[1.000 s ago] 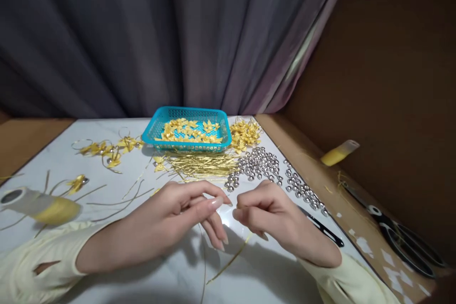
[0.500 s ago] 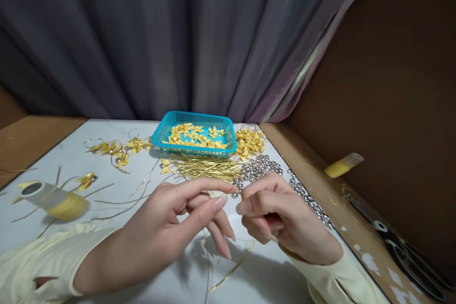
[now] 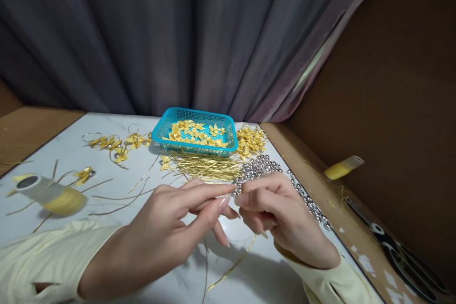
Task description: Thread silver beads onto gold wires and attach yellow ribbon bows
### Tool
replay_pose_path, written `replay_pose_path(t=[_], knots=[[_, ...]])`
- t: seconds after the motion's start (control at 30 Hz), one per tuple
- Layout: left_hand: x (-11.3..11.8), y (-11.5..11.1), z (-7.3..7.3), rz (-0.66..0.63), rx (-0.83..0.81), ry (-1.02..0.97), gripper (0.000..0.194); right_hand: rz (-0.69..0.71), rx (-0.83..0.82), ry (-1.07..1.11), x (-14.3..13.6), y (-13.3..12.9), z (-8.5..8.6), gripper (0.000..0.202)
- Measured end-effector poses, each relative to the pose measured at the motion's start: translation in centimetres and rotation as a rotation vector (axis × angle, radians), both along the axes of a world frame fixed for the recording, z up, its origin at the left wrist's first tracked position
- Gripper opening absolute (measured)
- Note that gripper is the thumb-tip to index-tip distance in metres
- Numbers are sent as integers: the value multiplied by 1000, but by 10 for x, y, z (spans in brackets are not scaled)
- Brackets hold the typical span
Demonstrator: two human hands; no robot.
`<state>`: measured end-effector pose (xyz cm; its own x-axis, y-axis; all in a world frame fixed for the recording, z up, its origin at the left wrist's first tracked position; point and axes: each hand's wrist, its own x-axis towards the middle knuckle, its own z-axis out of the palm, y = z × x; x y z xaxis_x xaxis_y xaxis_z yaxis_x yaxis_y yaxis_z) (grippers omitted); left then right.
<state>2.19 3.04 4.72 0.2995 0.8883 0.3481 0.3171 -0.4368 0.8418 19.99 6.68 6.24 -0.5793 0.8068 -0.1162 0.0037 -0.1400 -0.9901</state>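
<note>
My left hand [image 3: 178,223] is at the middle front, its thumb and index fingertips pinched on something too small to make out. Meeting it fingertip to fingertip, my right hand [image 3: 281,213] is curled closed, and what it grips is hidden. Just behind the hands lie a pile of silver beads [image 3: 261,166] and a bundle of gold wires [image 3: 206,166]. A single gold wire [image 3: 231,268] rests on the white table below them. Yellow ribbon flowers [image 3: 192,133] fill part of a blue basket [image 3: 195,148].
More yellow flowers [image 3: 250,140] are heaped right of the basket, and wired ones [image 3: 121,145] lie left. A yellow thread spool [image 3: 64,199] sits at left. Scissors [image 3: 392,247] and another spool [image 3: 344,168] are at right. A grey curtain [image 3: 160,38] hangs behind.
My left thumb has come closer to the index fingertip, and its other fingers have shifted slightly. The view has tilted a little.
</note>
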Motion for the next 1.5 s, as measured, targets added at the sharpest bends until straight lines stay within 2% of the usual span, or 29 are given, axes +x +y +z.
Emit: replay_pose_path(t=[0.1,0.17,0.3,0.5,0.87,1.5], knots=[[0,1,1,3,129,19,29,-36,280,-140,-2,-4,2,32],[0,2,2,5,187,25,29,-29,399,-196,-3,-6,3,35],[0,2,1,8,214,62,28,-51,545,-258,-5,-8,4,37],[-3,1,-1,6,214,119,24,-95,680,-327,-6,-11,1,35],[-2,1,-7,29,276,169,19,-102,791,-310,-9,-12,1,32],[-2,1,-9,28,308,182,22,-94,817,-335,-10,-13,2,31]])
